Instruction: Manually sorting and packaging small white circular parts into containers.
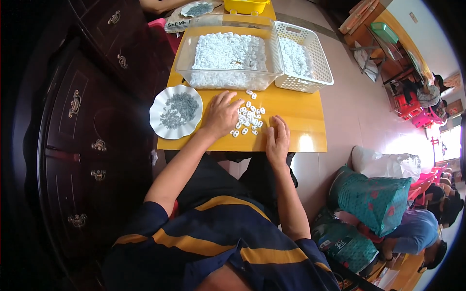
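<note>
A small pile of white oval plastic pieces with dark hole-like spots [249, 118] lies on the yellow table. My left hand [222, 115] rests along the pile's left side, fingers spread and reaching forward, the fingertips by the nearest pieces. To the pile's right, my right hand [278, 140] lies near the table's front edge, its fingers stretched and loosely parted. No piece shows in either hand. A white scalloped plate [156, 119] holding small grey pieces [179, 110] stands left of my left hand.
Behind the pile stands a clear plastic bin [182, 65] of white pieces, beside a white perforated basket [323, 68]. A yellow container [245, 6] is farther back. Dark drawers [73, 160] flank the left; stuffed green bags [371, 199] and seated people [412, 233] are at right.
</note>
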A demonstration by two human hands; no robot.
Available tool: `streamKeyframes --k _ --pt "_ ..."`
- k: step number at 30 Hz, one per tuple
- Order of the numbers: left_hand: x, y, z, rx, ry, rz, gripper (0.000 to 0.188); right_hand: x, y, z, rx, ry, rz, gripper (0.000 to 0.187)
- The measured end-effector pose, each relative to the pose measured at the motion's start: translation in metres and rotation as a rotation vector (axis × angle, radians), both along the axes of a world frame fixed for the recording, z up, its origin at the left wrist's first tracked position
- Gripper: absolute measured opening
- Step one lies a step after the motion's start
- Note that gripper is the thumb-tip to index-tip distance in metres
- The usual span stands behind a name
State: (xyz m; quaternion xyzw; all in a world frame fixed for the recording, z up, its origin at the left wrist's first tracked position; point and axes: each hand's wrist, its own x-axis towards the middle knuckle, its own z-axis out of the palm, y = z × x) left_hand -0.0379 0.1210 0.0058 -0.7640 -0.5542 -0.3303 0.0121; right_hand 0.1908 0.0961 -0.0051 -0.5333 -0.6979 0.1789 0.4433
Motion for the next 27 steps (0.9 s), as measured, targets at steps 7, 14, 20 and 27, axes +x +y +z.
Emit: streamKeyframes --k 7,14,20,27 --pt "0.003 0.0 -0.001 -0.02 0.103 -0.002 0.037 -0.001 -0.006 0.001 0.023 0.033 0.001 0.032" --pt "0.004 0.0 0.0 -0.018 0.141 -0.012 0.037 -0.003 -0.012 0.0 0.14 -0.031 0.041 0.024" --pt "0.002 -0.003 0.007 -0.039 0.267 -0.02 0.038 -0.013 -0.016 0.002 0.195 -0.121 0.057 0.019" --pt "0.004 -0.008 0.02 -0.089 0.388 -0.027 0.038 -0.015 -0.017 0.001 0.256 -0.164 0.018 0.012"
